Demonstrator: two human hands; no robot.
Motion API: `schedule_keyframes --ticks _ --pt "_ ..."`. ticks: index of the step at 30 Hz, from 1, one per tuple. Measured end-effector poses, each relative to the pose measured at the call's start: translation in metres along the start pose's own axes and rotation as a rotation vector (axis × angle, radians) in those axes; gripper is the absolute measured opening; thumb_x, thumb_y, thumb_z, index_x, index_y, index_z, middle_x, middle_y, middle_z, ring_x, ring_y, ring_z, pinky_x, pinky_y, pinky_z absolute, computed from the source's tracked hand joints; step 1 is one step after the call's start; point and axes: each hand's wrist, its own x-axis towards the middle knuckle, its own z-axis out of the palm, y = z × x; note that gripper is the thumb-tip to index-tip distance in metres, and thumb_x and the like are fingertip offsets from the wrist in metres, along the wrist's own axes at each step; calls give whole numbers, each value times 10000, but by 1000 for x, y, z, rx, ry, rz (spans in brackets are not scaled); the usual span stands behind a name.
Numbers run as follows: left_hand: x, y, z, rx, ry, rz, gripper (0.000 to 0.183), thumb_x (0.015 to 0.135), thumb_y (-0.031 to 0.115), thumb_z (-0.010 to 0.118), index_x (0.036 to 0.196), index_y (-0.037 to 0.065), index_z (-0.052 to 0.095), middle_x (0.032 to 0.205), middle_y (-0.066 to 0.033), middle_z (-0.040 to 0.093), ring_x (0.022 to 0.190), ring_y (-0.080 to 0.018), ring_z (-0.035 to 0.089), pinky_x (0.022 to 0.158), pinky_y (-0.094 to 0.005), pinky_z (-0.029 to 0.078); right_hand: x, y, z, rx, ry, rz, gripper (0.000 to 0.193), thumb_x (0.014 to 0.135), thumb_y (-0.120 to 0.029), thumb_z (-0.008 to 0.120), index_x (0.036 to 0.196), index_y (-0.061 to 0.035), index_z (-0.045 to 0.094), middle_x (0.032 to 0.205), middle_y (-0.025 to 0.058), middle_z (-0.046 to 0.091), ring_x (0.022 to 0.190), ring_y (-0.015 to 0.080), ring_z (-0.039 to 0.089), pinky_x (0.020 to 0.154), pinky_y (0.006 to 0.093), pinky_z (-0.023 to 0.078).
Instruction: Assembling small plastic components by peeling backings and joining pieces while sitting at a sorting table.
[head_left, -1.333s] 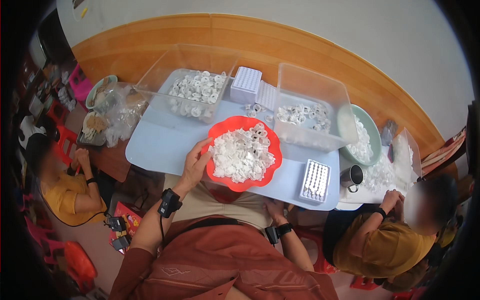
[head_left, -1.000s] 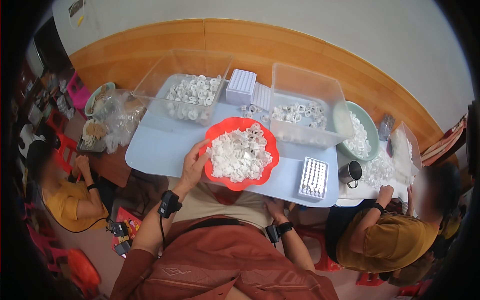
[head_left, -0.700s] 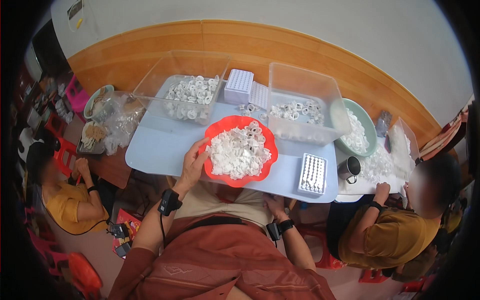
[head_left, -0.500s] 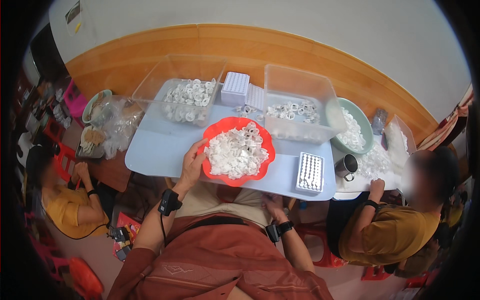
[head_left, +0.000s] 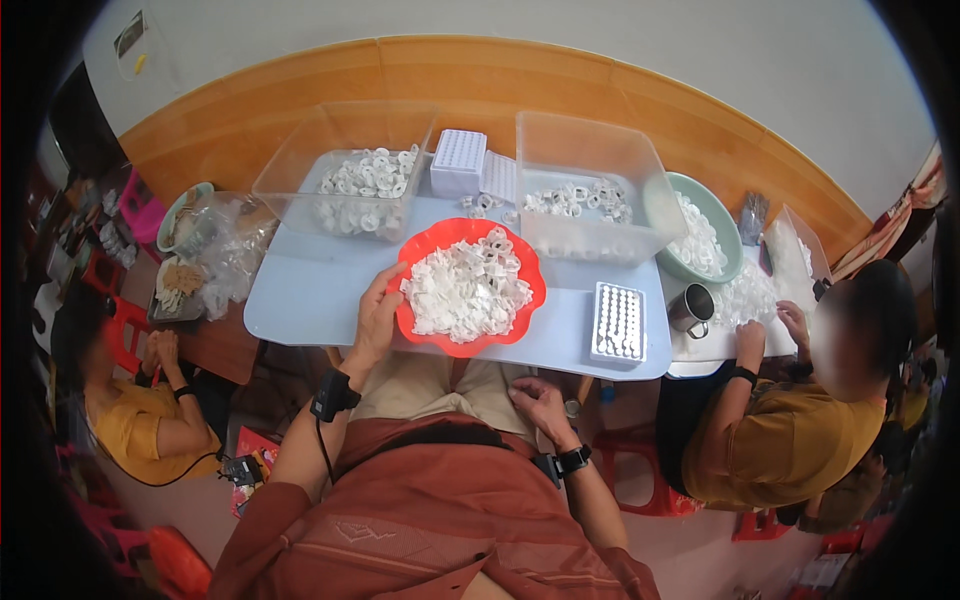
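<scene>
A red bowl with a scalloped rim sits at the front of the light blue table, heaped with small white plastic pieces. My left hand grips its left rim, thumb and fingers closed on the edge. Over my right thigh, below the table edge, my right hand rests with loosely bent fingers, apart from one another, and nothing shows in it. To the right of the bowl stands a white rack filled with rows of small white-topped pieces; neither hand touches it.
Behind the bowl stand two clear plastic bins, left and right, holding white ring-like parts. Between them is a lilac rack. A green basin and metal cup stand right. Co-workers sit left and right.
My right hand has come up from beside my thigh into fuller view. My left hand stays on the bowl's rim. The right co-worker's second hand has come into view. The view has shifted slightly.
</scene>
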Motion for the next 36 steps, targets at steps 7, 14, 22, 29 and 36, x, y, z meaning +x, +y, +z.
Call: schedule_keyframes --ticks 7,14,22,29,36 --pt "1 -3 -2 12 -15 22 498 911 99 455 1390 -17 522 1263 -104 612 1101 -139 554 995 -265 419 -41 -4 -19 -14 36 17 266 869 -171 740 1065 7 717 889 49 710 806 108 626 725 268 511" --pt "1 3 2 -54 -9 -36 488 922 84 450 1395 -7 521 1270 -102 608 1111 -148 555 1000 -274 423 -62 -51 -24 40 151 -24 198 881 -115 727 1026 18 705 861 13 688 732 66 589 667 234 484" --pt "1 7 2 -47 -7 -59 442 983 151 498 1392 -17 517 1294 -105 597 1157 -157 547 1024 -282 415 -46 -158 -22 -155 270 -380 93 910 -47 695 983 9 684 719 -35 615 636 23 515 568 193 416" --pt "0 9 0 61 -44 -29 504 992 308 607 1360 -29 539 1295 -115 599 1182 -170 542 1038 -296 411 11 -222 -7 -432 264 -601 175 841 -77 724 1008 -34 689 910 110 664 623 211 603 587 319 480" --pt "-1 6 -6 38 -66 -15 532 938 286 699 1340 -29 551 1270 -124 612 1169 -172 551 1028 -315 430 60 -232 8 -1045 254 -441 220 848 -180 684 1032 -59 671 1037 158 611 782 390 662 695 480 520"
